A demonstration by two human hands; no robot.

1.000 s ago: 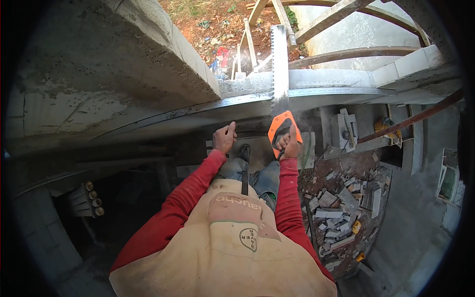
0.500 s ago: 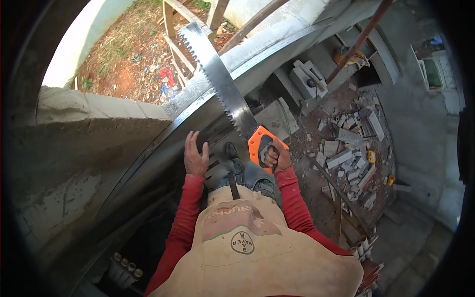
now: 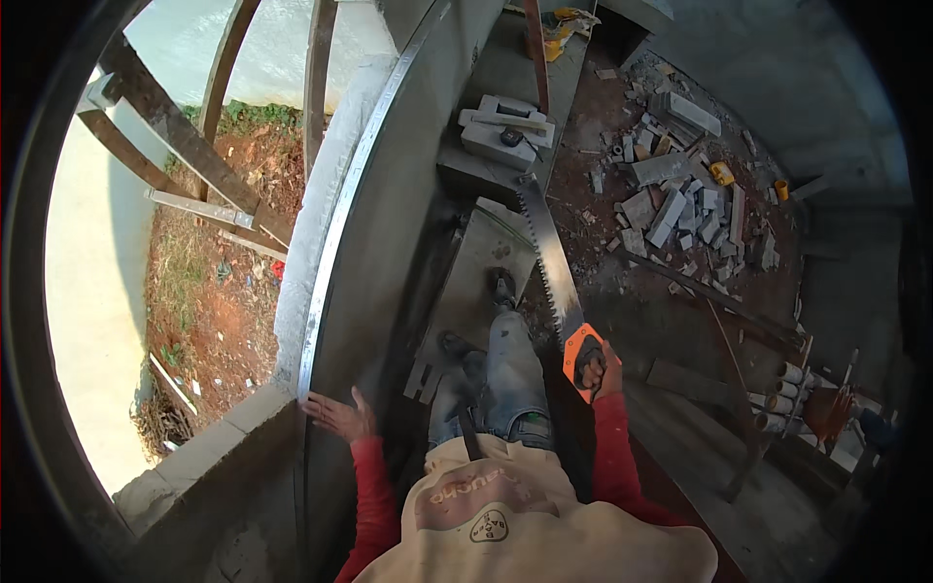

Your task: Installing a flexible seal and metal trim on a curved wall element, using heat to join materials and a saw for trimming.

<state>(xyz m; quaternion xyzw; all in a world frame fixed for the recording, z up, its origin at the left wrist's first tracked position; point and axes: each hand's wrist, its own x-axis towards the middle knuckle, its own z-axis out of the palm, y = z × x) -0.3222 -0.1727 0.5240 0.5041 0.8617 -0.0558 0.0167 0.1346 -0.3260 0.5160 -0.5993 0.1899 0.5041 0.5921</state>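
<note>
My right hand (image 3: 598, 371) is wrapped round the orange handle of a hand saw (image 3: 554, 262). The saw's long toothed blade points away from me, its teeth on the left side. To the left, my left hand (image 3: 342, 416) is spread, its fingertips at the near end of a metal straightedge (image 3: 342, 209). Whether they touch it or the wall edge I cannot tell. That long strip runs along the inner edge of the wall top (image 3: 306, 228). My booted feet stand on a light board or plank (image 3: 466, 267) below.
Ahead, pale blocks (image 3: 505, 131) carry a small dark tape measure (image 3: 511, 137). Broken block rubble (image 3: 671, 204) covers the floor at the right. Wooden beams (image 3: 209, 107) cross the opening at the left, above reddish soil. Several pipes (image 3: 782, 398) are stacked at the right.
My view has turned right. The saw has swung from above the wall edge to the right, over the floor inside. My left hand has moved to the near end of the straightedge.
</note>
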